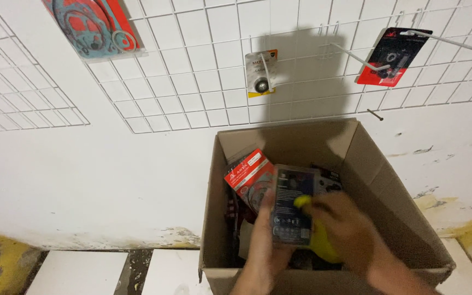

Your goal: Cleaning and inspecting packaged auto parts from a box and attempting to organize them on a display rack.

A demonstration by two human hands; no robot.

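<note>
Lower centre of frame: open cardboard box (378, 186) against white wall, flaps up. Holds packaged parts: red-and-clear gasket pack (247, 177) leaning at left, darker packs behind at right, rest hidden under hands.

Left hand (263, 248) enters from bottom edge, reaches up into box, fingers closed around lower left edge of clear rectangular blister pack (293, 205), held upright over box centre.

Right hand (348, 229) enters from lower right, motion-blurred, laid against pack's right side. Yellow object (320, 243) in that hand, partly covered; cannot tell what it is. Fingers curled, exact grip too blurred to tell.

Upper frame: white wire grid (192, 82) on wall. Hanging on it: gasket set upper left (91, 24), small yellow-backed pack (260, 74) centre, red-and-black pack (391, 54) on hook upper right.
</note>
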